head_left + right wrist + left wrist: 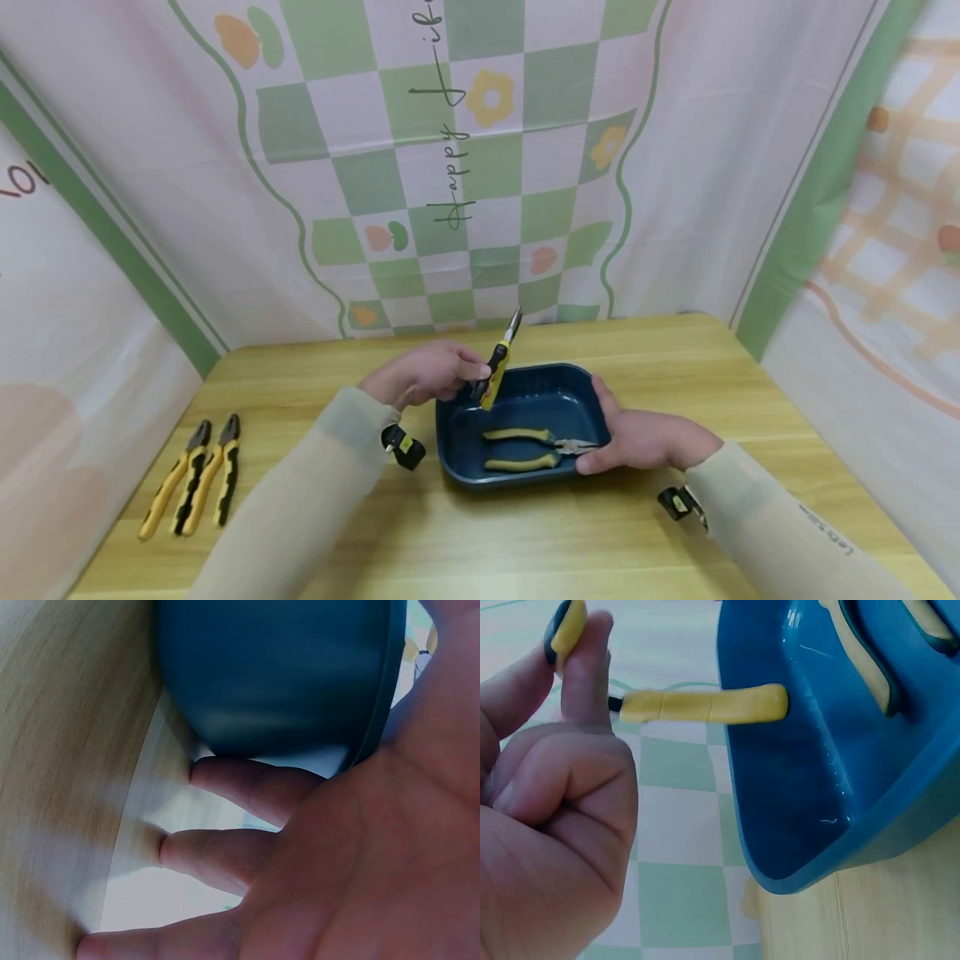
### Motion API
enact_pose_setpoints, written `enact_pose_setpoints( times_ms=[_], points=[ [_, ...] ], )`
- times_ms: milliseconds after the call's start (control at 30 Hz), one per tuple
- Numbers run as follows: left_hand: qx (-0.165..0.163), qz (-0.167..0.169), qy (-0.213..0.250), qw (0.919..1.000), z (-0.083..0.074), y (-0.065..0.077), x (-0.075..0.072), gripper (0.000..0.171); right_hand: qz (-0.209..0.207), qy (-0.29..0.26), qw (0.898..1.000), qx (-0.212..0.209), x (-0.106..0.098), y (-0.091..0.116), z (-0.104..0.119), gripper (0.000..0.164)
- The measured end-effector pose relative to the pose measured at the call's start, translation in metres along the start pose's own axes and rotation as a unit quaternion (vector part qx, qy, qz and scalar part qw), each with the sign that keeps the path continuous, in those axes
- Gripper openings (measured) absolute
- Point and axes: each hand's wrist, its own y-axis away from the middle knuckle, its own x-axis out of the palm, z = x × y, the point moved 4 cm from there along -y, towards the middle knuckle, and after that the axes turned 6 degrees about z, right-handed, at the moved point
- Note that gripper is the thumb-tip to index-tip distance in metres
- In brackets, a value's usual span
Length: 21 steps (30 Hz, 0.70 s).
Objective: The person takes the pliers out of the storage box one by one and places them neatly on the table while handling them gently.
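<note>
My left hand (442, 371) grips a pair of needle-nose pliers (497, 362) by its yellow-and-black handles, over the left back part of a dark blue tray (517, 482). The pliers' jaws point up and to the back. In the left wrist view, one yellow handle (705, 705) sticks out past the fingers and overlaps the tray. My right hand (645, 437) holds the tray's right side, thumb over the rim and fingers outside; the right wrist view has the fingers (217, 855) spread, tips at the table. Another pair of pliers (551, 450) with yellow-green handles lies inside the tray.
Two pairs of yellow-and-black pliers (172, 487) (217, 475) lie side by side at the left of the wooden table (562, 542). A patterned cloth (495, 183) hangs right behind the table, with more cloth on both sides.
</note>
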Motion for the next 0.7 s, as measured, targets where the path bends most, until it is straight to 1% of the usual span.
enact_pose_setpoints(
  times_ms=[100, 267, 333, 433, 600, 700],
  points=[
    [0.011, -0.013, 0.021, 0.9996, -0.002, 0.003, -0.006, 0.031, 0.000, -0.003, 1.000, 0.002, 0.001, 0.000, 0.000, 0.130],
    [0.041, -0.030, 0.056, 0.9971, -0.010, 0.016, -0.023, 0.034, 0.005, 0.006, 1.000, 0.000, 0.002, 0.000, 0.000, 0.129],
    [0.051, -0.035, 0.063, 0.9961, -0.013, 0.021, -0.029, 0.036, 0.007, 0.008, 1.000, 0.000, 0.002, 0.000, 0.000, 0.129],
    [0.056, -0.054, 0.072, 0.9944, -0.015, 0.026, -0.037, 0.038, 0.005, 0.005, 1.000, -0.001, 0.001, 0.001, 0.001, 0.129],
    [0.056, -0.103, 0.090, 0.9890, -0.007, 0.027, -0.047, 0.033, 0.001, -0.003, 1.000, 0.002, 0.000, 0.002, 0.001, 0.130],
    [0.055, -0.124, 0.098, 0.9859, 0.001, 0.026, -0.051, 0.031, 0.001, -0.002, 1.000, 0.003, 0.000, 0.001, 0.000, 0.130]
  ],
)
